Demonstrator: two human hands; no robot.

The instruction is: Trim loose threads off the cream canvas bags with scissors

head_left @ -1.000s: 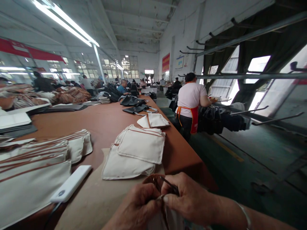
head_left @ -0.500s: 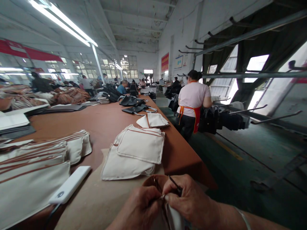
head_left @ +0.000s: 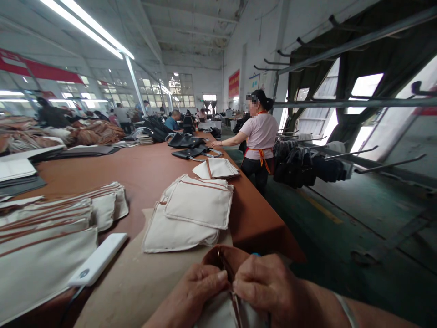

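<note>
At the bottom centre, my left hand (head_left: 201, 291) pinches the edge of a white fabric pouch (head_left: 214, 312) with brown trim. Opposite it, the fingers of my right hand (head_left: 266, 284) are closed on the same pouch, just right of its brown-edged opening. A brown flap (head_left: 213, 256) of the piece rises behind both hands. A small blue tip shows above my right knuckles; what it belongs to is hidden. Beyond the hands, a pile of white pouches (head_left: 198, 205) lies on brown paper (head_left: 119, 282).
Rows of white panels (head_left: 44, 255) and a white corded device (head_left: 99, 259) lie left on the brown table (head_left: 136, 168). Black bags (head_left: 187, 146) lie farther back. A co-worker (head_left: 261, 127) stands right of the table, near a metal rack (head_left: 341, 105) with black bags.
My right hand has turned, and the dark thin tool seen in it is now out of sight. The co-worker has turned left and stretched an arm to the table.
</note>
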